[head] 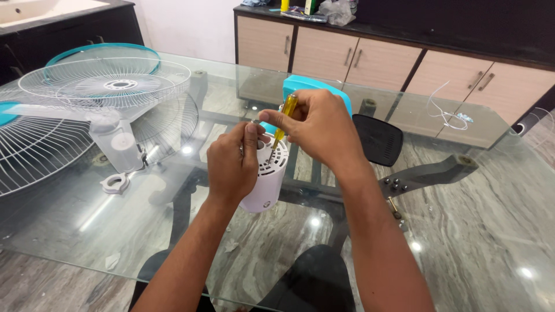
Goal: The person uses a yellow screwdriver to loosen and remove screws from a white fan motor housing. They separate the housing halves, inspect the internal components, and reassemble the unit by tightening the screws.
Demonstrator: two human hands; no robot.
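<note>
motor housing (pixel 267 179), a white vented cylinder, is near the middle of the glass counter (pixel 474 242), its base resting on the glass. the left hand (pixel 231 164) wraps it from 9 o'clock, grip closed round the upper wall, thumb up over the rim. the right hand (pixel 321 124) comes in from 3 o'clock, grip pinched tight on a yellow-handled screwdriver (pixel 285 118); the shaft slants down into the top of the housing, tip hidden among the vents. just behind the hands at 12 o'clock is a turquoise fan part (pixel 306 86). at 9 to 10 o'clock lie white wire fan guards (pixel 104 86) and a translucent fan blade (pixel 118 141), with a small white ring nut (pixel 115 183) beside them. at 3 o'clock a few screws (pixel 396 185) rest on the glass, well apart from the housing. wooden cabinets (pixel 376 58) line the far wall
</note>
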